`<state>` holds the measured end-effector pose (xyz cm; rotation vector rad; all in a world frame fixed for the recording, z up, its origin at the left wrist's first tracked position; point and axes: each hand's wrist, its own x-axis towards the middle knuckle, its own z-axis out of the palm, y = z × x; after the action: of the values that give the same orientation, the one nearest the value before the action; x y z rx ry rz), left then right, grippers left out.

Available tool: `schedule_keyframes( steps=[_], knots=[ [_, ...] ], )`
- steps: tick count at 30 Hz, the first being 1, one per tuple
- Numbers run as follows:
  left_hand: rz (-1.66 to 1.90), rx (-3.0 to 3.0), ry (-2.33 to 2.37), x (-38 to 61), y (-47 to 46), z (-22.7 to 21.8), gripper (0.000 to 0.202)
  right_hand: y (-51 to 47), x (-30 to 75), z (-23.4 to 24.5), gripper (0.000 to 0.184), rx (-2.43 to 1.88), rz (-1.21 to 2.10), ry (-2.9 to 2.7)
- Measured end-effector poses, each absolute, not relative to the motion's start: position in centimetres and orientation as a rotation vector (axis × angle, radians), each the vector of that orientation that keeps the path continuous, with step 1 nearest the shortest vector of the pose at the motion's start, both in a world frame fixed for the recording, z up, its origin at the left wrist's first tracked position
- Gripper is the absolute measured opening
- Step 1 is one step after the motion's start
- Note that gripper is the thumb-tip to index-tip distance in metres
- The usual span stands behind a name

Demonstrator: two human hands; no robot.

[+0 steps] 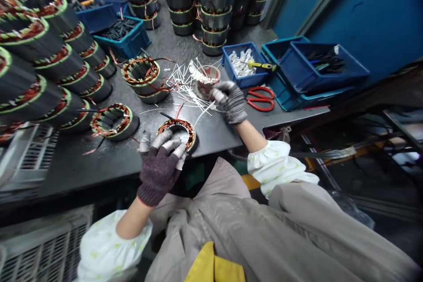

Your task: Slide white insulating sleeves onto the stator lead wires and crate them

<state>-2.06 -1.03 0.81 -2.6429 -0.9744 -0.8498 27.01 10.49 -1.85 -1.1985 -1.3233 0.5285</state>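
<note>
A small motor stator (pixel 192 137) with a green rim, orange-red copper windings and a dark outer side sits at the table's front edge. Across its near rim lies my left hand (pixel 160 161), in a dark purple glove with taped fingertips. Its fingers are spread and the thumb stands apart. My right hand (pixel 231 101), in a grey glove with taped fingertips, is pinched around a thin white cord (pixel 202 115) that runs down to the stator. Just behind those fingertips stands a round container (pixel 211 75) with white pieces along its top. Loose white strands (pixel 181 80) lie scattered beside it.
Red-handled scissors (pixel 261 98) lie right of my right hand. A blue bin (pixel 243 80) holds white pieces and a yellow-handled tool (pixel 262 66). More bins (pixel 317 86) stand at right. Other stators (pixel 115 121) and tall stator stacks (pixel 214 17) stand left and behind.
</note>
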Motion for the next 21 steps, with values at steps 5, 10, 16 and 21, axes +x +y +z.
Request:
schedule_keyframes(
  steps=[5,10,16,21],
  knots=[
    [-0.858,-2.700,-0.991,-1.7,-1.2,-0.3,0.036,13.6,28.9,-1.3,0.026,-1.292,0.380,-1.233],
    [-0.891,-2.681,-1.116,-1.4,-1.3,-0.9,0.039,13.0,30.0,-0.6,0.037,-1.160,0.668,-1.161],
    [-0.915,-2.688,-1.243,-0.4,-1.1,-0.6,0.032,11.6,30.9,2.3,0.020,-1.173,0.700,-0.987],
    [-0.951,-2.723,-1.346,-0.1,-1.3,-0.2,0.020,3.1,27.6,3.4,0.020,-0.822,0.626,-1.233]
  ],
)
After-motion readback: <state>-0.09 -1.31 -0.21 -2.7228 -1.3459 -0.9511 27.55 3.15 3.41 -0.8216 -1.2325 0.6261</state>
